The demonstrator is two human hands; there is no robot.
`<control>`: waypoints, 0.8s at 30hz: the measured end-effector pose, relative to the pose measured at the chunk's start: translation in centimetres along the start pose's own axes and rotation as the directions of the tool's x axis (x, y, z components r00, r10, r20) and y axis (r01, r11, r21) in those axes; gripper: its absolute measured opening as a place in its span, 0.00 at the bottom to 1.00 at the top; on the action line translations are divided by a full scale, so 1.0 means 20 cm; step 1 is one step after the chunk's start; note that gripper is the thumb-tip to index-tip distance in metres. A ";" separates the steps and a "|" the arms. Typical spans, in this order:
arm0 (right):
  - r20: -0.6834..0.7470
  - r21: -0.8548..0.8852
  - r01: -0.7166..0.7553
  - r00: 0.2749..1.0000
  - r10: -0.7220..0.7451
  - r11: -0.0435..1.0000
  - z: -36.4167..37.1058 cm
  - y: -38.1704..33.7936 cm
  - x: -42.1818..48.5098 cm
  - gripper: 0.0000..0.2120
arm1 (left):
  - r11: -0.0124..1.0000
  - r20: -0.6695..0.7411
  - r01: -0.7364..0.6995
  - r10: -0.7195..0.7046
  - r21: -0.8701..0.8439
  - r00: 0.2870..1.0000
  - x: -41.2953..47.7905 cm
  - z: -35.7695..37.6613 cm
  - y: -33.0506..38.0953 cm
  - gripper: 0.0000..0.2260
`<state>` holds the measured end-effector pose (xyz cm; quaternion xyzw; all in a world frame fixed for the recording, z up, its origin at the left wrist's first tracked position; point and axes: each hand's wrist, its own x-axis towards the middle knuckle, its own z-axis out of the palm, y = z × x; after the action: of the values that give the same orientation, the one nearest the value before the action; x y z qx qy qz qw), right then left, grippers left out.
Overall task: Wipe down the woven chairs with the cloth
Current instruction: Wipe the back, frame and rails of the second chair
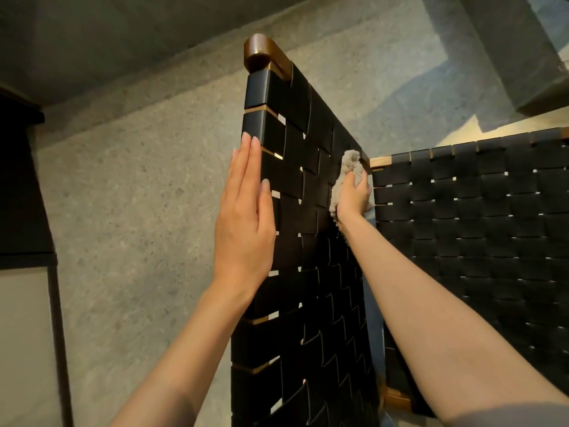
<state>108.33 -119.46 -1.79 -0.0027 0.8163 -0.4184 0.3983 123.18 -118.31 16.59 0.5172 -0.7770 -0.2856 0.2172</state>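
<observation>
**Cloth pressed into the inner corner of the weave**

The right hand (354, 195) grips the bunched grey cloth (349, 163), fingers curled round it, and presses it against the chair's upright woven panel (311, 143). The cloth sticks out just beyond the fingertips, close to the corner where a second woven panel (477, 211) meets this one, just to the right of the hand. Whether that is this chair's seat or another chair, I cannot tell. The left hand (243, 223) lies flat against the panel's outer edge, fingers straight and together, holding nothing. The rounded wooden frame (261, 52) end is well beyond its fingertips.

To wipe well here, I judge, the flat hand should brace the panel while the cloth runs along each strap and then across it — dust likely gathers where the straps overlap. Spreading the cloth wider would cover more weave per pass.

No container shows; only grey floor (138, 195) lies left of the left hand.
</observation>
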 end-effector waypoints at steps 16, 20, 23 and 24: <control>0.194 0.128 0.407 0.884 -0.425 0.904 -0.13 -0.14 -0.85 0.20 | 0.998 0.093 0.062 -0.064 0.032 0.994 -0.12 -0.04 0.01 0.23; 0.230 0.094 0.359 0.900 -0.371 0.929 -0.23 0.07 -1.01 0.20 | 0.999 0.166 0.046 -0.048 0.012 0.985 -0.39 -0.10 -0.03 0.23; 0.230 0.042 0.317 0.920 -0.318 0.947 -0.30 0.25 -1.16 0.20 | 0.996 0.199 0.067 -0.053 -0.060 0.979 -0.58 -0.14 -0.04 0.24; 0.229 0.028 0.307 0.924 -0.305 0.951 -0.33 0.31 -1.21 0.19 | 0.994 0.211 0.075 -0.058 -0.074 0.976 -0.64 -0.15 -0.04 0.24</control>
<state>122.62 -102.78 11.84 -0.1802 0.7558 -0.4686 0.4203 130.45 -107.29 17.71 0.5008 -0.7656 -0.3767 0.1457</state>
